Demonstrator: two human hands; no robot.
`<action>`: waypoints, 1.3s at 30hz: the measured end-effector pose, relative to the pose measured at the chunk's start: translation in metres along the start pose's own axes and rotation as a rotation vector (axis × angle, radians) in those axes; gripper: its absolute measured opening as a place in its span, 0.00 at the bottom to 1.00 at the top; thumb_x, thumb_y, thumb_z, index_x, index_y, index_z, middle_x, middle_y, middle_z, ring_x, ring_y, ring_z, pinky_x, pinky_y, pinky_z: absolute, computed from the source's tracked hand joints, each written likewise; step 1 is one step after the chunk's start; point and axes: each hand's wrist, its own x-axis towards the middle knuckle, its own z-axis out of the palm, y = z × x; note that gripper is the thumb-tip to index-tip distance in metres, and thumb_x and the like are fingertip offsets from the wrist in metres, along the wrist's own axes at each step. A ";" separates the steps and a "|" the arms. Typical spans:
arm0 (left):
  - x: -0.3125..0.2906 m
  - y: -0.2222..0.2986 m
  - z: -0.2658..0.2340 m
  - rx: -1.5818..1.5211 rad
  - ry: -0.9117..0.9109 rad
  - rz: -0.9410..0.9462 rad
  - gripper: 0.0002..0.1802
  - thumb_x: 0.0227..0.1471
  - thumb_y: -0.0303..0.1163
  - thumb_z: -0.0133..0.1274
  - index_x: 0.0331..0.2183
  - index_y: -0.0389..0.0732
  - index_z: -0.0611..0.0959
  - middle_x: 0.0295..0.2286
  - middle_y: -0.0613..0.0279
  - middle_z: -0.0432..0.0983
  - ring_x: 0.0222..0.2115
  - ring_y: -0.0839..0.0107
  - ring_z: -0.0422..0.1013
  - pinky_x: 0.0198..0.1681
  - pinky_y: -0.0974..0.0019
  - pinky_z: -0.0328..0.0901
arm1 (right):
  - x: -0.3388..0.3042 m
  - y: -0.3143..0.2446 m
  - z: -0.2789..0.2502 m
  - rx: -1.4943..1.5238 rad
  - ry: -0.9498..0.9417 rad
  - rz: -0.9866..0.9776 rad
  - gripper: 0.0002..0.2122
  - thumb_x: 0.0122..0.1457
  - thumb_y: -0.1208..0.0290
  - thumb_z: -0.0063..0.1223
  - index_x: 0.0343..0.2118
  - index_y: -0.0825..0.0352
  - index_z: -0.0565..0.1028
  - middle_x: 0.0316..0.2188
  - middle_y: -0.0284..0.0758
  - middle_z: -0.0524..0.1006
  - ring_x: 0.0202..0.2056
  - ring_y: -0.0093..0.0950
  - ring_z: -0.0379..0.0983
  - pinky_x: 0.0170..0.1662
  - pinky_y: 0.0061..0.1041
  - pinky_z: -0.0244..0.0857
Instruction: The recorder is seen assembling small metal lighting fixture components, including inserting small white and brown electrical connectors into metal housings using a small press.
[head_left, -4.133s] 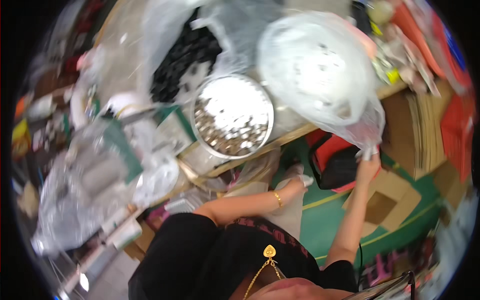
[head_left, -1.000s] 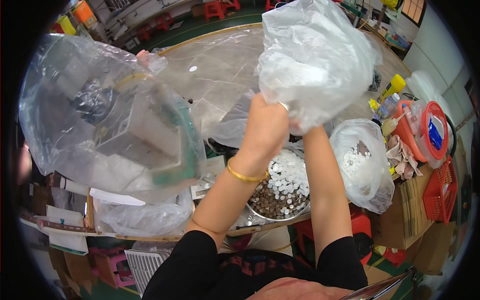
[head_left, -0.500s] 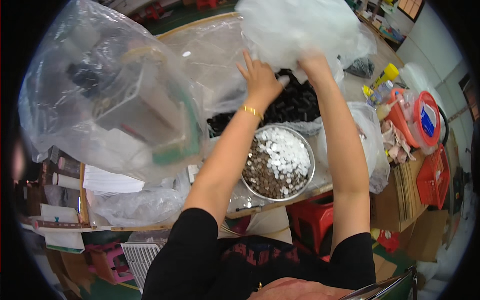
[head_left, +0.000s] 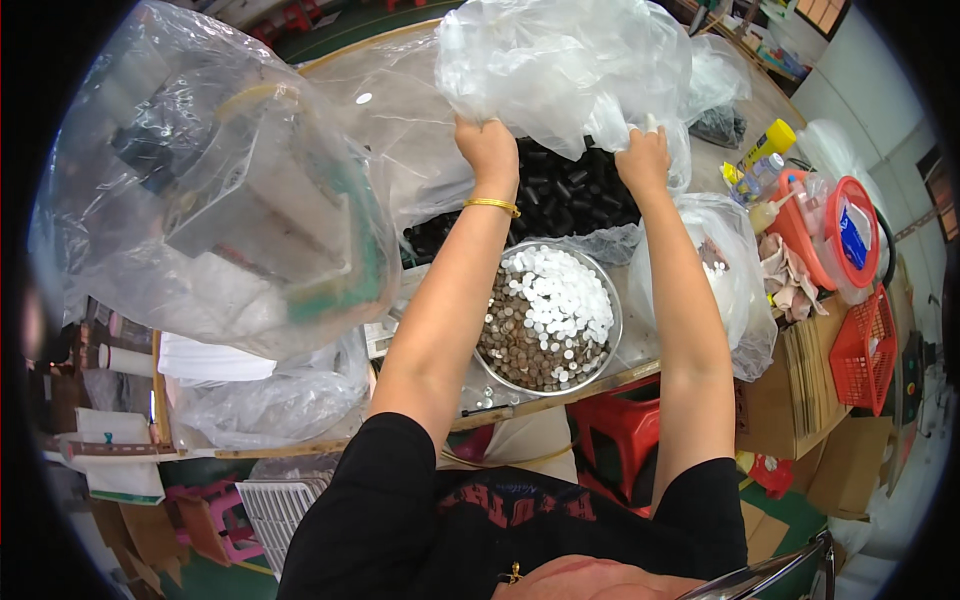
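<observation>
1. Leftward, a clear plastic cover (head_left: 95, 225) over a box (head_left: 265, 215) hems the left side.
2. Left hand (head_left: 487, 152), spread moments ago, now pinches the translucent bag (head_left: 565, 70): two-handed hold, above black pieces (head_left: 575, 190).
3. Pan (head_left: 619, 320) of discs (head_left: 565, 300) near the table's (head_left: 637, 345) near edge.
4. Right hand (head_left: 643, 158), apart, pinches too; smaller bag (head_left: 748, 330) crowds right.

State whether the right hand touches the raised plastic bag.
Touching: the head view shows the right hand gripping the near edge of the plastic bag.
</observation>
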 end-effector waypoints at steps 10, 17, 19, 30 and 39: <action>0.021 0.002 -0.011 0.534 0.243 -0.580 0.15 0.51 0.29 0.43 0.39 0.30 0.75 0.43 0.49 0.70 0.40 0.60 0.69 0.43 0.62 0.64 | 0.054 -0.067 -0.063 1.376 -0.271 0.410 0.18 0.58 0.69 0.35 0.49 0.70 0.66 0.49 0.44 0.70 0.48 0.41 0.68 0.48 0.45 0.62; 0.044 0.048 0.029 -0.426 0.292 -0.565 0.15 0.48 0.23 0.38 0.39 0.29 0.72 0.37 0.58 0.70 0.34 0.68 0.66 0.39 0.67 0.64 | 0.075 -0.103 -0.126 1.771 -0.202 0.366 0.18 0.66 0.67 0.27 0.54 0.67 0.62 0.53 0.41 0.67 0.55 0.36 0.63 0.56 0.46 0.59; 0.048 0.052 0.038 -0.499 0.261 -0.351 0.12 0.47 0.23 0.39 0.35 0.29 0.73 0.34 0.59 0.70 0.33 0.71 0.65 0.37 0.69 0.63 | 0.084 -0.094 -0.131 1.872 -0.261 0.244 0.17 0.65 0.62 0.31 0.52 0.63 0.64 0.49 0.38 0.70 0.52 0.34 0.66 0.54 0.45 0.61; 0.032 0.024 -0.006 0.086 0.099 -0.119 0.23 0.44 0.25 0.51 0.42 0.21 0.68 0.43 0.43 0.66 0.45 0.54 0.64 0.48 0.59 0.61 | 0.055 -0.044 -0.123 1.602 -0.370 0.386 0.16 0.65 0.69 0.28 0.52 0.67 0.64 0.52 0.40 0.68 0.53 0.34 0.66 0.53 0.41 0.65; -0.126 0.115 -0.134 0.270 -0.509 -0.153 0.49 0.43 0.26 0.61 0.60 0.38 0.49 0.56 0.38 0.51 0.52 0.56 0.62 0.55 0.60 0.57 | -0.009 -0.051 -0.074 0.864 -0.017 0.254 0.20 0.56 0.63 0.49 0.50 0.69 0.68 0.45 0.39 0.73 0.46 0.35 0.70 0.50 0.32 0.61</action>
